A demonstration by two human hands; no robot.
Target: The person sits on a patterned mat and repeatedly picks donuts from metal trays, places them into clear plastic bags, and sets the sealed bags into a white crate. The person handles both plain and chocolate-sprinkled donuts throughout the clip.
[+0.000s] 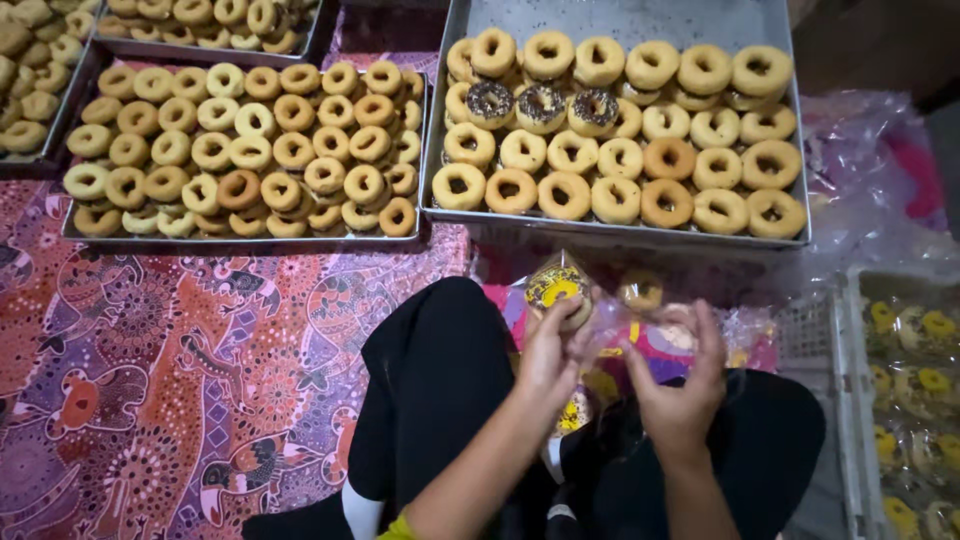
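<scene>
My left hand (549, 355) holds a yellow-topped doughnut with dark sprinkles (557, 289) inside a clear plastic bag (640, 318). My right hand (682, 390) pinches the other side of the same bag, fingers up. A second doughnut (641, 292) shows through the plastic just beyond it. Both hands are above my lap, over black trousers (440, 380).
A metal tray (622, 232) of plain doughnuts, three with dark sprinkles (541, 106), sits ahead. Another full tray (240, 238) lies to the left, with more trays behind. A white crate (845, 400) of bagged yellow doughnuts stands at right. A patterned orange cloth (170, 380) covers the floor.
</scene>
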